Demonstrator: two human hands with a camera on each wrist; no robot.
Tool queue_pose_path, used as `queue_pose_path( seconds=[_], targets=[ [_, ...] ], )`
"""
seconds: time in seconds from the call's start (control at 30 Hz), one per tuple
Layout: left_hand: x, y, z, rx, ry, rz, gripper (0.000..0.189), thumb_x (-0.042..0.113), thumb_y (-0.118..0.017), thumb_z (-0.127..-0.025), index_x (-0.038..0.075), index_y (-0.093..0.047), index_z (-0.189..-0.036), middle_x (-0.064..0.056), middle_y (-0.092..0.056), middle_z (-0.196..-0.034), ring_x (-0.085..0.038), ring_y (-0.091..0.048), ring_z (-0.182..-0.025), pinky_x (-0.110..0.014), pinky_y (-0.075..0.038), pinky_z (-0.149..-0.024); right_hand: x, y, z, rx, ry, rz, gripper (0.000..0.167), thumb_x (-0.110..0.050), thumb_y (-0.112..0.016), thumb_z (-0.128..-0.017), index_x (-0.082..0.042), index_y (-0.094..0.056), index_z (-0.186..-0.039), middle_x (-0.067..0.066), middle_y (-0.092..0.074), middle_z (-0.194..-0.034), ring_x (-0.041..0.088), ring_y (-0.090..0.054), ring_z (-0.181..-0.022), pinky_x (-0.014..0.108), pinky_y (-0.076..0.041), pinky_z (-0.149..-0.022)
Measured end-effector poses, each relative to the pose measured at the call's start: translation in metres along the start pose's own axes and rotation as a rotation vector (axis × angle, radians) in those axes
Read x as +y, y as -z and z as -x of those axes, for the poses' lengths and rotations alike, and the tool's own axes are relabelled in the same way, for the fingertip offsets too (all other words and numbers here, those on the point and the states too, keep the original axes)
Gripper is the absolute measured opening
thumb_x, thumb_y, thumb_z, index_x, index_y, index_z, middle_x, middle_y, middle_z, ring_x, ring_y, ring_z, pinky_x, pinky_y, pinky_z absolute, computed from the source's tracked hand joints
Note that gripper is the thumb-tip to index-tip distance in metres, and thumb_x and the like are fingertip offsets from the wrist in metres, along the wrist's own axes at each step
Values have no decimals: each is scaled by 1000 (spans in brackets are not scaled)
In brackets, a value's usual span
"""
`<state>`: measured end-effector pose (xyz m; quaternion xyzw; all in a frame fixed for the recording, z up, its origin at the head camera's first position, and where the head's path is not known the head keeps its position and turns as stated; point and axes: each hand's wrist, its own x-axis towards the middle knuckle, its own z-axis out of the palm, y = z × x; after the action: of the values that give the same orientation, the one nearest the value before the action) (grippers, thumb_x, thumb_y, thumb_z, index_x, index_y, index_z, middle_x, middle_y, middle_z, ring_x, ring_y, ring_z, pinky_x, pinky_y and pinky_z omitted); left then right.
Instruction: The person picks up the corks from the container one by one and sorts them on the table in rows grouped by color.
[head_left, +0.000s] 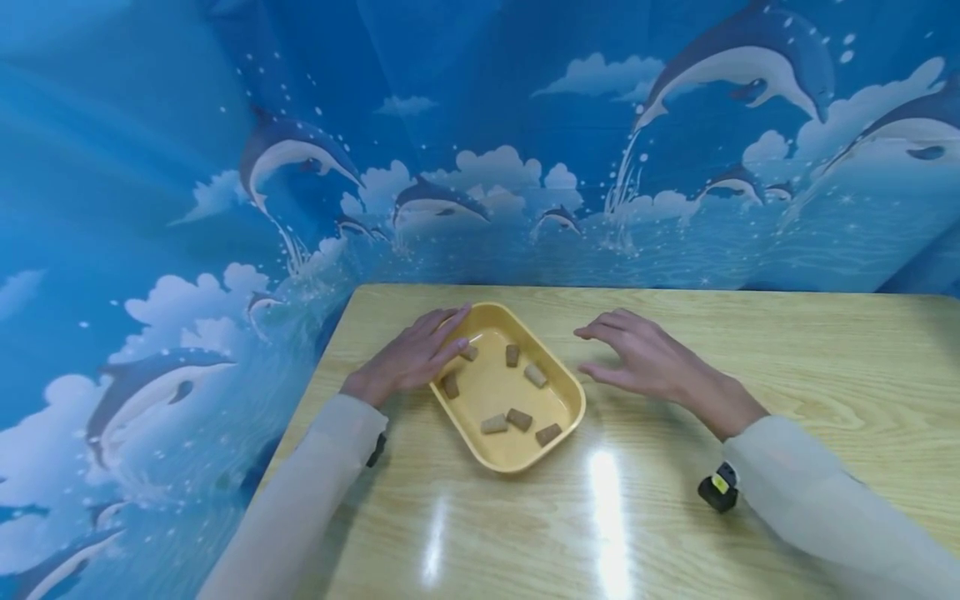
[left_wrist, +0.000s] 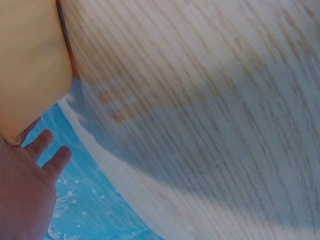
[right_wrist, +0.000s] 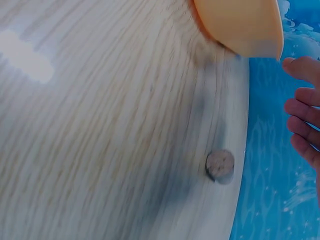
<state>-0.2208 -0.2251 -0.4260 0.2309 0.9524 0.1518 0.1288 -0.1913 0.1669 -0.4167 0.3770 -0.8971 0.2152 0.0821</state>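
A yellow plastic tray (head_left: 510, 462) lies at a slant on the table, with several short brown corks (head_left: 535, 375) scattered in it. My left hand (head_left: 412, 354) holds its upper left rim, thumb over the inside and fingers along the outer side. In the left wrist view, two fingers (left_wrist: 59, 159) spread out past the tray's corner. To the right of the tray, my right hand (head_left: 648, 354) hovers with thumb and fingers apart, nothing between them. A single cork (right_wrist: 220, 166) is on the table in the right wrist view; the right hand hides it in the head view.
The light wood-grain table (head_left: 825, 358) reaches back to a blue curtain (head_left: 480, 125) printed with dolphins and clouds. Its left edge runs close beside my left forearm. Bright light reflections lie on the tabletop in front of the tray.
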Motion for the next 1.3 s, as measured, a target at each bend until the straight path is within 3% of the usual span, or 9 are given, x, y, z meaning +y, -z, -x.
queue_pose_path(
  seconds=[0.87,1.3],
  targets=[
    [-1,-1,0,1,-2,1,70,61,-26,-117,32,-7,-178,-5,-22,-182,-33,-18,-170,-62,-23,-136,-24,-5,-22,-49,26,-24,48,-29,-83,-98,-1,-74,-135,18,-76,-130,38,-69,-125,59,-59,-107],
    [-1,-1,-1,3,2,-8,68,62,-25,-117,39,-2,-176,-4,-21,-183,-32,-18,-170,-60,-23,-137,-35,-17,-33,-21,100,-26,46,-26,-86,-95,2,-76,-129,17,-78,-123,34,-72,-117,52,-63,-101]
  ],
)
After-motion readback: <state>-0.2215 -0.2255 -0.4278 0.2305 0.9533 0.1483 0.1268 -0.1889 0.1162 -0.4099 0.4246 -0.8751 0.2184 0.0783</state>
